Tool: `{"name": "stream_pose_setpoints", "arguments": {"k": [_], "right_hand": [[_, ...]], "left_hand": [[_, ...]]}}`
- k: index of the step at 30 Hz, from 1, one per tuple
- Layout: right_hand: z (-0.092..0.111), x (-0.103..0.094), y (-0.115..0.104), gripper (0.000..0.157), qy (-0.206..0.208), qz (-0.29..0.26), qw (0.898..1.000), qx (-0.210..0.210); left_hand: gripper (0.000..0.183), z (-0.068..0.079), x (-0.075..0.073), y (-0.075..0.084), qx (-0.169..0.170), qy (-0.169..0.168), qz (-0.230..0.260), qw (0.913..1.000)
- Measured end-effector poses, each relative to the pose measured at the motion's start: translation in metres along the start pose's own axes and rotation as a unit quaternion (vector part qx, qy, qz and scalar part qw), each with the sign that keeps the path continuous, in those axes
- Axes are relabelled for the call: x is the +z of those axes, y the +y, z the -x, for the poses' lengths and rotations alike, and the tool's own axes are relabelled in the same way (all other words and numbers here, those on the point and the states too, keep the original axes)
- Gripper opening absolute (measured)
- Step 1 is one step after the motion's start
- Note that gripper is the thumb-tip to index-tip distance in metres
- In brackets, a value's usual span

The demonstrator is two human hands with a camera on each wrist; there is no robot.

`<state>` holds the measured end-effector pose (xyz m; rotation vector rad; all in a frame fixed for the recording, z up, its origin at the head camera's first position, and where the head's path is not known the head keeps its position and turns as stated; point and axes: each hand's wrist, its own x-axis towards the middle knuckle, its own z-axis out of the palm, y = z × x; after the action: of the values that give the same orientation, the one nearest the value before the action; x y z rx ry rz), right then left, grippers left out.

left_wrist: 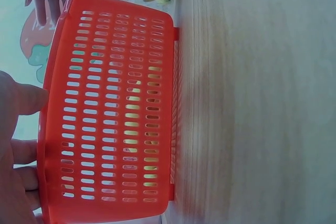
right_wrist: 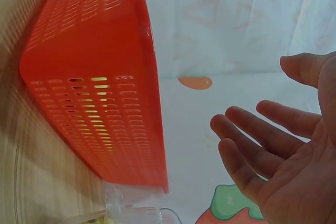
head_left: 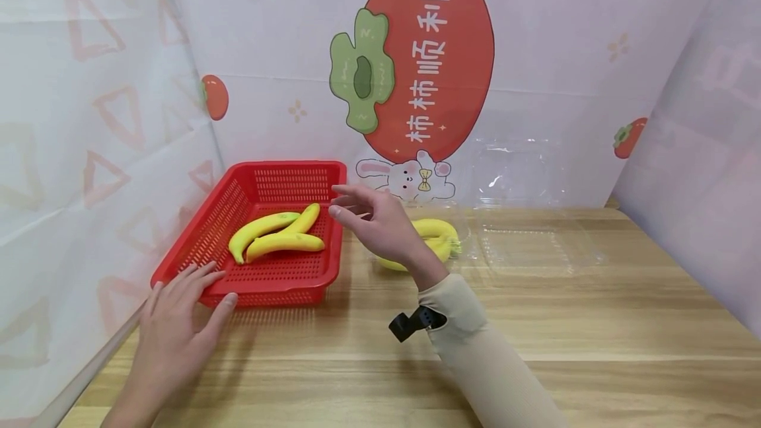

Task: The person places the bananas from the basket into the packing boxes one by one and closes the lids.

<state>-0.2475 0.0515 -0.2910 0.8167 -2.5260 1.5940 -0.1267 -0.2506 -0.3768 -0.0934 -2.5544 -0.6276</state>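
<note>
A red plastic basket [head_left: 285,292] with slotted walls stands on the left of the table, three yellow bananas [head_left: 282,243] lying inside it. My left hand [head_left: 178,332] rests on the basket's near left rim with its fingers extended; in the left wrist view its fingertips [left_wrist: 32,98] touch the rim. Beside the right rim, my right hand [head_left: 380,223] hovers with relaxed, spread fingers and holds nothing. Partly hidden behind the right wrist, more bananas [head_left: 436,228] sit in one half of a clear plastic clamshell box. In the right wrist view, the right hand [right_wrist: 283,161] is apart from the basket.
The clamshell's clear lid [head_left: 523,246] lies open on the right, close to the back wall. Printed cloth walls [head_left: 535,51] enclose the wooden table [head_left: 368,375] at the back and both sides. A black strap [head_left: 410,323] is on the right wrist.
</note>
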Motion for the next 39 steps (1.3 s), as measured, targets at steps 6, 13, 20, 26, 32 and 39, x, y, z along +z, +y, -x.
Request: {"name": "stream_pose_setpoints", "arguments": {"k": [6, 13, 20, 26, 32, 39], "right_hand": [[0.001, 0.006, 0.003, 0.048, -0.004, -0.005, 1.000, 0.008], [0.000, 0.018, 0.006, 0.049, -0.025, 0.005, 1.000, 0.003], [-0.002, 0.025, 0.006, 0.050, -0.042, 0.002, 0.999, -0.014], [-0.005, 0.031, 0.008, 0.048, -0.040, 0.004, 0.999, -0.004], [-0.009, 0.043, 0.007, 0.049, -0.049, 0.008, 0.999, 0.019], [-0.014, 0.055, 0.001, 0.052, -0.063, 0.027, 0.997, 0.020]], "left_hand": [[0.054, 0.000, 0.001, 0.000, -0.001, -0.004, -0.001, 1.0000], [0.054, 0.000, 0.003, -0.001, 0.001, -0.004, 0.000, 1.0000], [0.052, -0.001, 0.002, -0.001, 0.006, -0.002, 0.005, 1.0000], [0.052, -0.001, 0.004, -0.002, 0.006, 0.002, 0.004, 1.0000], [0.052, 0.000, 0.003, -0.003, 0.006, 0.005, 0.005, 1.0000], [0.054, 0.000, 0.002, -0.001, -0.007, -0.005, 0.003, 1.0000]]}}
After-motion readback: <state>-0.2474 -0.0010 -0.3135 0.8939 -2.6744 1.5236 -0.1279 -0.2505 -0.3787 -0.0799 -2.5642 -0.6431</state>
